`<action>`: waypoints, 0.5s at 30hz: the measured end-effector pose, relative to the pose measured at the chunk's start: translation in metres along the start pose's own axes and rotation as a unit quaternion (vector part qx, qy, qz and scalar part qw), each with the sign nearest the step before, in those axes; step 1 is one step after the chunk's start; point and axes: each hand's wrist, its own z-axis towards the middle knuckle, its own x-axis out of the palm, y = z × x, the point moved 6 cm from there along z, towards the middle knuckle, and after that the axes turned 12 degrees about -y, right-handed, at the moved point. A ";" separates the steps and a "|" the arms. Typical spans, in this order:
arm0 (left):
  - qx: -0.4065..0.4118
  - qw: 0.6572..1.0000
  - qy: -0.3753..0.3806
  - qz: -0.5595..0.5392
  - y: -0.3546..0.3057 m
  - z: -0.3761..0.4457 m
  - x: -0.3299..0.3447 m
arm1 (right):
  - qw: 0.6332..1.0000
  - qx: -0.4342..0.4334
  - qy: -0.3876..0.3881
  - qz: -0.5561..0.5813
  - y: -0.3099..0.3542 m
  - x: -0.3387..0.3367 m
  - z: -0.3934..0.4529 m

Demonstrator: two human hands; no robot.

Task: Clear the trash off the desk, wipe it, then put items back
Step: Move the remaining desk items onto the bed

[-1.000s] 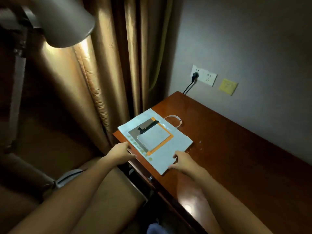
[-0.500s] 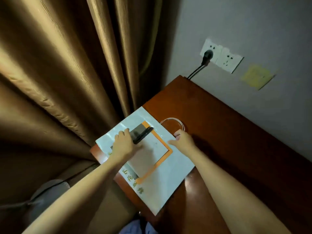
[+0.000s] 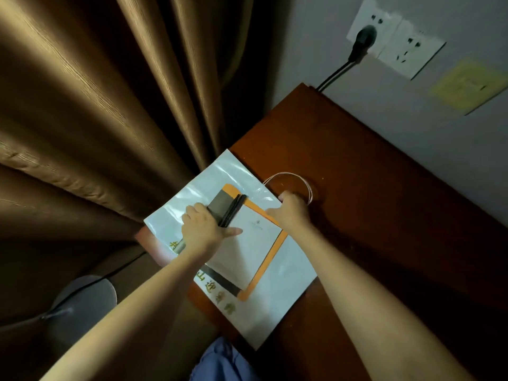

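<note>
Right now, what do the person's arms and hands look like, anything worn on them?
Both arms are bare from hands to the frame's edge: no sleeves, gloves, watch or bracelet in view. The left hand and right hand show no rings that I can make out in the dim light. Blue fabric shows at the bottom edge.

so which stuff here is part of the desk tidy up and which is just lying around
Part of the job:
desk
white paper bag
orange-edged pad
black pen
left hand
right hand

Just there:
curtain
wall socket
plug
yellow note
</note>
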 end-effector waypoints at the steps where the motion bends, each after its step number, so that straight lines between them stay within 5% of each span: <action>1: -0.010 0.999 0.000 -0.036 0.001 -0.002 0.001 | 1.000 0.000 0.008 0.003 0.000 0.002 0.000; 8: 0.007 0.995 0.048 -0.085 0.005 -0.010 0.002 | 0.999 -0.022 -0.001 0.048 -0.005 -0.004 -0.003; 15: 0.011 0.991 0.057 -0.119 0.011 -0.014 -0.032 | 0.977 -0.030 0.023 0.208 -0.001 -0.024 -0.020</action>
